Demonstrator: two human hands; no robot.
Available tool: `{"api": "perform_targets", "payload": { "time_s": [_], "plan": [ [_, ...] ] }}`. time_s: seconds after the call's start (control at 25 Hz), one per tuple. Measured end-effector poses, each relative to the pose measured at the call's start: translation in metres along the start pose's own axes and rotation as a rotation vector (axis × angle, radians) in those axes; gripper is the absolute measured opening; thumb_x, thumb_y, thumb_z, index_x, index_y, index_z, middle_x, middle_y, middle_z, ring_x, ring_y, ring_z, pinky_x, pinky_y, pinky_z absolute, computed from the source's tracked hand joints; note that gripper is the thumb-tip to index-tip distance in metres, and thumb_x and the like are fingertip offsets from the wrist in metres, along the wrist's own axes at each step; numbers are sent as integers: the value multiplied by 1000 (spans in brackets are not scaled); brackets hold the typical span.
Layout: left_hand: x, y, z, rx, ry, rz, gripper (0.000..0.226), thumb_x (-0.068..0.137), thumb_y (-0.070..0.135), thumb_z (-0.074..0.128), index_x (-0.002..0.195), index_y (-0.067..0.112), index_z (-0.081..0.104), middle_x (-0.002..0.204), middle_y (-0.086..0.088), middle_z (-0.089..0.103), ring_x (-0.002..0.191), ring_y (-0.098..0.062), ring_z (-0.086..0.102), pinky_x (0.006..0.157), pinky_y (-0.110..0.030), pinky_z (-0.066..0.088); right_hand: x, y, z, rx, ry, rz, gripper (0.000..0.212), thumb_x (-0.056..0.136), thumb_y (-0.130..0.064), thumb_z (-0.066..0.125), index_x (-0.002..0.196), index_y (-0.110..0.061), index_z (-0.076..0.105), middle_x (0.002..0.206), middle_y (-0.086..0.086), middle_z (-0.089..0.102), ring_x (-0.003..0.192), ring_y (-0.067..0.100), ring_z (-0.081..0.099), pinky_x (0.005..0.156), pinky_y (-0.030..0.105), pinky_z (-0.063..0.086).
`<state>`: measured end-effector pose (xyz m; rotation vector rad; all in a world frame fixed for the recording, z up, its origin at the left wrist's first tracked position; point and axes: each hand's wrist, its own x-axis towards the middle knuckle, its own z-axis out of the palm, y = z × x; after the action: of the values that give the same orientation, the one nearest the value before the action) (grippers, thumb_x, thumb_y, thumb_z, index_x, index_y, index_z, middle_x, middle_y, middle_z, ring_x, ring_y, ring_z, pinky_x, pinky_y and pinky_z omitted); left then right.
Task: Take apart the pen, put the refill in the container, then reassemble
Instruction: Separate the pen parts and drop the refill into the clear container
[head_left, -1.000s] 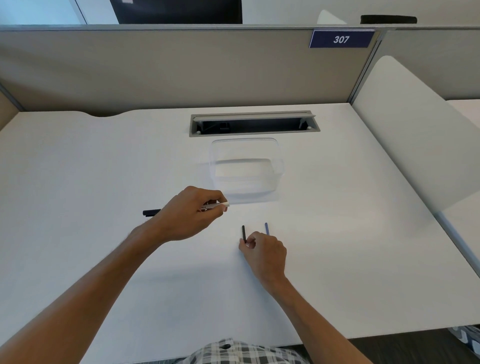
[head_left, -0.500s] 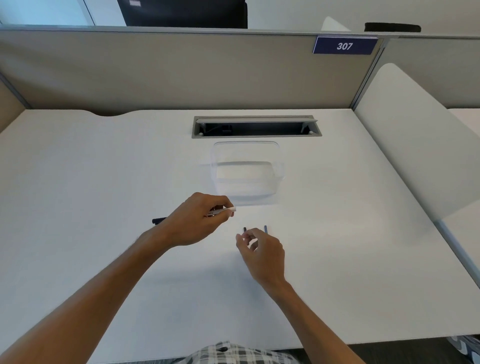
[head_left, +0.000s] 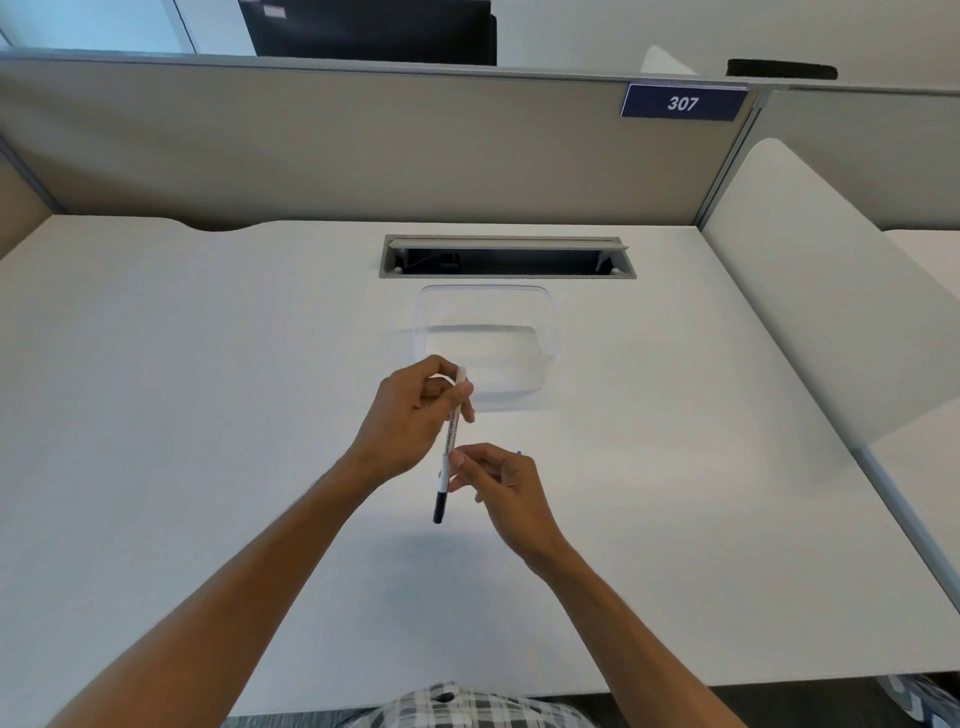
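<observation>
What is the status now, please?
Left hand grips pen upper end. Right hand pinches mid-barrel. Pen off desk, near container. Nothing blocking.

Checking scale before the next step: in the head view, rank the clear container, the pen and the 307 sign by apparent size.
1. clear container
2. 307 sign
3. pen, long but thin

The sign is farther from the camera, so its rank is unsure.

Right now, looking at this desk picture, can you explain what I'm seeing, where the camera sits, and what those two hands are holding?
No machine here: a person's two bare hands, filmed by a camera worn on the head, looking down. On the white desk stands a clear plastic container, beneath a grey cable slot. The left hand has its grip on a slim white pen with a dark end, held above the desk. The right hand pinches the pen lower down. A small blue part peeks from behind the right hand.
</observation>
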<state>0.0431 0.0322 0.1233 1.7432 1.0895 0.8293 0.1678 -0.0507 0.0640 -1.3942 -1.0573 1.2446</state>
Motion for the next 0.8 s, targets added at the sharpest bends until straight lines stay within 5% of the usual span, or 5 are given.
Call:
{"api": "perform_targets", "payload": {
  "time_s": [0.16, 0.4, 0.8],
  "plan": [
    [2, -5, -3, -187, 111, -96, 18, 94, 24, 62, 97, 7, 65, 81, -4, 77, 85, -18, 72, 84, -35, 56, 0, -7, -14, 38, -16, 16, 24, 96, -26, 63, 94, -6, 75, 87, -4, 75, 75, -2, 65, 71, 15, 46],
    [1, -13, -11, -300, 244, -222, 16, 84, 23, 73, 87, 7, 71, 77, -2, 69, 70, -12, 63, 56, -22, 47, 7, -17, -26, 148, 44, 79, 6, 88, -17, 73, 84, -14, 71, 72, 0, 72, 66, 12, 66, 63, 23, 42],
    [-19, -28, 2, -529, 133, -406, 8, 89, 19, 68, 91, 12, 72, 88, -6, 75, 80, -17, 71, 67, -28, 48, 23, -23, -27, 504, 235, 213, 9, 90, -19, 70, 83, -21, 74, 74, -10, 70, 80, 7, 66, 74, 25, 43]
  ]
}}
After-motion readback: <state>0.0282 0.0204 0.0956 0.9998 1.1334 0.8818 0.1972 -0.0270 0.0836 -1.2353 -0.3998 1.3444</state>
